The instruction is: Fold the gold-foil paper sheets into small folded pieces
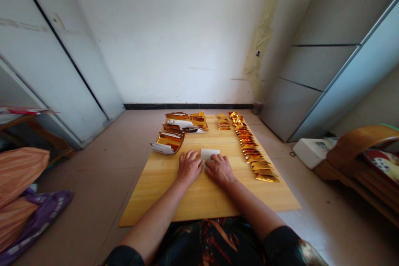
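Observation:
A wooden board (pixel 205 199) lies on the floor in front of me. My left hand (pixel 188 167) and my right hand (pixel 220 169) rest side by side near its middle, fingers curled down onto a small white paper sheet (pixel 210 153) that sticks out beyond the fingertips. A long row of folded gold foil pieces (pixel 252 149) runs down the board's right side. Stacks of curved gold-and-white foil sheets (pixel 170 140) sit at the far left of the board.
A short stack of folded gold pieces (pixel 223 121) lies at the far end. Orange and purple bags (pixel 21 199) sit on the floor at left. A wooden chair (pixel 361 153) and a white box (pixel 308 151) stand at right. A wall is ahead.

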